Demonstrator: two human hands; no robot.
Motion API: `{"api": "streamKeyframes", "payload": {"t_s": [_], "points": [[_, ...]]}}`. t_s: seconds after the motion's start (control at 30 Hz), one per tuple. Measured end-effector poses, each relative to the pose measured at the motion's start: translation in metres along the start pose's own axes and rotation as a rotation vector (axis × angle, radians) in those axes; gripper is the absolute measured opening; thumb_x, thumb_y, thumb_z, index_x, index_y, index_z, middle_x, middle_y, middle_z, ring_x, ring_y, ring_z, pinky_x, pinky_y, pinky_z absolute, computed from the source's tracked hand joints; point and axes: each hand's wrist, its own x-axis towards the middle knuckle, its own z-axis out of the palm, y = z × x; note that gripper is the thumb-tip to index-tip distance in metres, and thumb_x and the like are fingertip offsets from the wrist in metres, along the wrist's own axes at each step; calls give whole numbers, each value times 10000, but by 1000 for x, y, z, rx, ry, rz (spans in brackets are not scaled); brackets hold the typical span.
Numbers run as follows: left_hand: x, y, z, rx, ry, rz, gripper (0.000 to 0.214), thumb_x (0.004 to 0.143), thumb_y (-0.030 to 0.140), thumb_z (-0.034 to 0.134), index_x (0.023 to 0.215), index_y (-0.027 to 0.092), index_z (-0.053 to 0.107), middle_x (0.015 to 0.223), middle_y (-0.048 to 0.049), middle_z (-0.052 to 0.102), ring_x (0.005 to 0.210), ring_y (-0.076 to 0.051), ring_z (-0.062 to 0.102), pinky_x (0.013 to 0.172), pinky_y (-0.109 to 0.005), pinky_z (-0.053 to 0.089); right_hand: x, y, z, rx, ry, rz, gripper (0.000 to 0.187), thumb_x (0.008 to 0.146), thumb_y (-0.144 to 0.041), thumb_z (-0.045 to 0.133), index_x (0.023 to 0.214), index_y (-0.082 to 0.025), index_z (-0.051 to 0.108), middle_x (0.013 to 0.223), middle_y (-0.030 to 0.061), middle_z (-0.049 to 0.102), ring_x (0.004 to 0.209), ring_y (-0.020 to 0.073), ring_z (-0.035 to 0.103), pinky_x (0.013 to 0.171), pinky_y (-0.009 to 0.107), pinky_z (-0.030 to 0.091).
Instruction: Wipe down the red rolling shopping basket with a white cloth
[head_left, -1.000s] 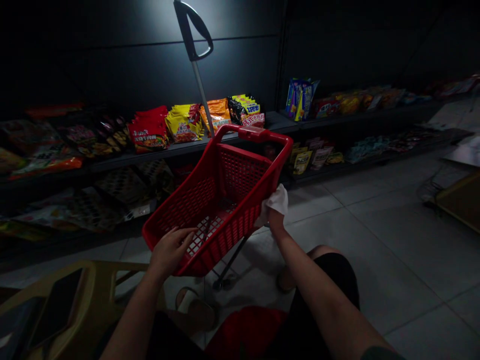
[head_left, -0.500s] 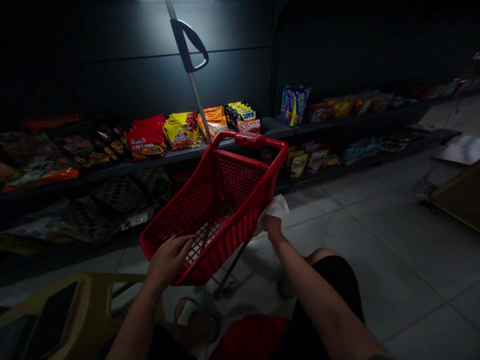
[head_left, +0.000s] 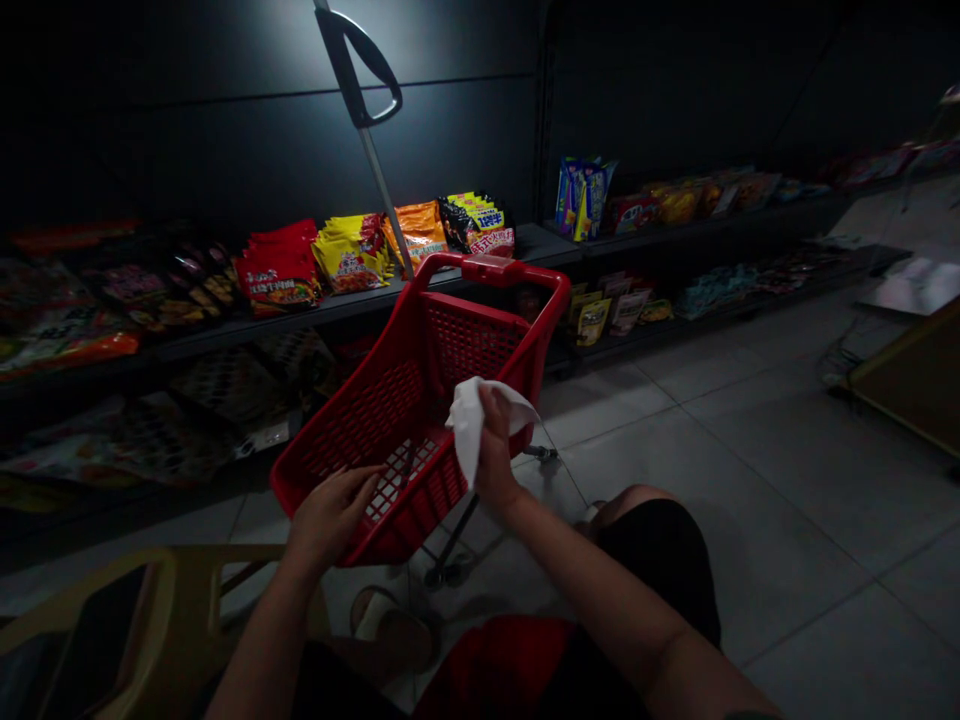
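White and loosely bunched, the cloth (head_left: 469,425) has just come away from the outer side of the red plastic shopping cart (head_left: 442,495); half a second ago it was pressed against that wall, lower and farther right. The right hand (head_left: 496,455) now carries it up in front of the cart's near long side, and a caster (head_left: 541,453) under the handle end shows where hand and cloth covered it. I take this as a break in rubbing that outer face, with the wiping unfinished or moving elsewhere. Whether the cloth touches the rim at this instant, I cannot tell.

The right hand's fingers are closed round the middle of the cloth, its loose ends flaring out on both sides. The left hand (head_left: 330,515) has hardly moved: its fingers (head_left: 358,478) lie loosely bent over the low front end of the basket, touching the rim by the look of it, though whether they grip is hidden. The cart stands on the tiled floor (head_left: 757,480), before a shelf (head_left: 551,242) of noodle packets (head_left: 277,272).
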Motion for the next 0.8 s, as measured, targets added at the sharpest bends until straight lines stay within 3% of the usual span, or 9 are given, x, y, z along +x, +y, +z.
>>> {"api": "streamKeyframes", "payload": {"t_s": [0.07,0.17,0.3,0.4,0.53,0.63,0.7,0.8], "points": [[0,0,-2,-5,-2,2,458,952,565,424,1186,302,717,1189,-6,741,1129,-230,662,1010,-350,487,-4,-4,-3,-97,-66,-133,330,915,-230,616,1235,-235,698,1589,40,400,1540,295,217,1245,529,262],[0,-2,-2,-11,3,-4,463,951,570,425,1183,298,718,1192,-12,736,1117,-228,665,1002,-347,488,20,11,-26,-260,-92,-246,287,949,-213,584,1199,-247,722,1616,38,358,1545,283,205,1267,482,234],[1,-5,0,-27,10,4,462,950,564,430,1182,289,720,1208,-13,735,1143,-226,655,1005,-335,489,64,33,-50,-287,186,-172,293,985,-225,507,1192,-227,715,1630,59,325,1554,275,163,1263,528,206],[0,-5,1,-23,20,13,451,951,552,434,1181,292,721,1203,-10,739,1133,-221,658,989,-323,496,59,27,-39,-238,290,-111,295,991,-233,488,1196,-225,701,1620,74,333,1528,257,237,1253,513,239],[0,-5,-2,0,-4,8,462,959,559,420,1197,291,712,1181,-22,738,1102,-223,664,980,-335,495,14,8,-18,-231,54,-172,292,953,-231,561,1213,-271,688,1612,47,337,1529,271,222,1245,525,246],[0,-8,-5,21,-18,-4,471,963,567,406,1205,300,710,1202,-23,728,1110,-229,660,979,-349,493,7,11,-25,-219,-63,-204,276,920,-248,620,1182,-285,699,1592,45,366,1522,291,228,1235,542,247],[0,-9,-5,22,-17,-4,472,960,567,406,1201,302,713,1221,-22,722,1127,-232,655,981,-347,493,20,22,-35,-192,31,-128,276,923,-268,607,1187,-283,687,1576,54,378,1508,283,257,1234,524,251],[1,-8,-4,10,-22,-3,465,954,560,417,1191,296,718,1218,-18,728,1122,-229,661,971,-332,500,39,40,-40,-129,301,27,441,927,-293,559,1366,-252,549,1551,102,367,1464,256,333,1221,479,284]]}}
